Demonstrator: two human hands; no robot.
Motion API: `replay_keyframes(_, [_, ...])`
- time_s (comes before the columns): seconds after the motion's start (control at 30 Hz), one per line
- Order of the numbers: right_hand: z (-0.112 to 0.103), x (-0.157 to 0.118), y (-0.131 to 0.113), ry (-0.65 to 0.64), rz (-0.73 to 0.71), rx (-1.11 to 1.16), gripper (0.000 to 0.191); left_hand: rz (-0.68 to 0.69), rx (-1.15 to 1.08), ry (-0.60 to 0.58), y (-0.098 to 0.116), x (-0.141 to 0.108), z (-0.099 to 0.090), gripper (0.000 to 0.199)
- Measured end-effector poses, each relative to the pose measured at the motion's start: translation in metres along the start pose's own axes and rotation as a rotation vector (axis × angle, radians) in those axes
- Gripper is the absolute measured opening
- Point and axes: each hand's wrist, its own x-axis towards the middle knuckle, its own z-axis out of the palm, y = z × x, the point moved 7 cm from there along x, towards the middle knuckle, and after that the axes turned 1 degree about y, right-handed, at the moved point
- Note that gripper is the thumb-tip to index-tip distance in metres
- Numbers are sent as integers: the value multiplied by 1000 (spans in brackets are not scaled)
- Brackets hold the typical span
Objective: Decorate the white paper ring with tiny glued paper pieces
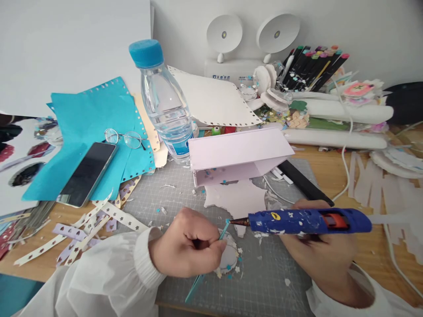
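My left hand [191, 242] pinches a pair of teal tweezers [195, 287]. At the tweezers' tip sits a tiny blue paper piece [228, 221]. My right hand [325, 259] is wrapped round a blue hot glue gun [291, 221] with a red part in its body. The gun's dark nozzle points left and meets or nearly meets the blue piece. Below lies a round white paper disc [228, 255], partly hidden by my left hand, with small blue and white cut-outs along its edge.
A folded pale lilac card [238, 149] stands on the grey cutting mat [264, 286]. Behind it is a water bottle [165, 105]. A phone [87, 174] and glasses [124, 138] rest on blue paper [95, 105]. Punched strips [120, 216] lie left; a white cable [345, 163] runs right.
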Motion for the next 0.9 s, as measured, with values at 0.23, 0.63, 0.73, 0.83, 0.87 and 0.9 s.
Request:
replay_keyframes(0.23, [-4, 4, -8, 65, -46, 2, 21, -7, 0, 2, -1, 0, -1, 45])
replay_keyframes(0.63, [-67, 9, 56, 494, 314, -290, 28, -201, -170, 33, 0, 9, -2, 47])
replay_keyframes(0.73, [-84, 8, 92, 441, 362, -247, 33, -281, -273, 59, 1, 8, 0, 44])
replay_keyframes(0.83, [-90, 2, 134, 284, 449, -339, 28, -306, -324, 95, 3, 5, 1, 41])
replay_keyframes(0.87, [-88, 0, 146, 237, 443, -339, 25, -310, -336, 111, 4, 3, 2, 40])
replay_keyframes(0.9, [-82, 0, 156, 155, 405, -286, 21, -313, -346, 125, 5, 2, 2, 39])
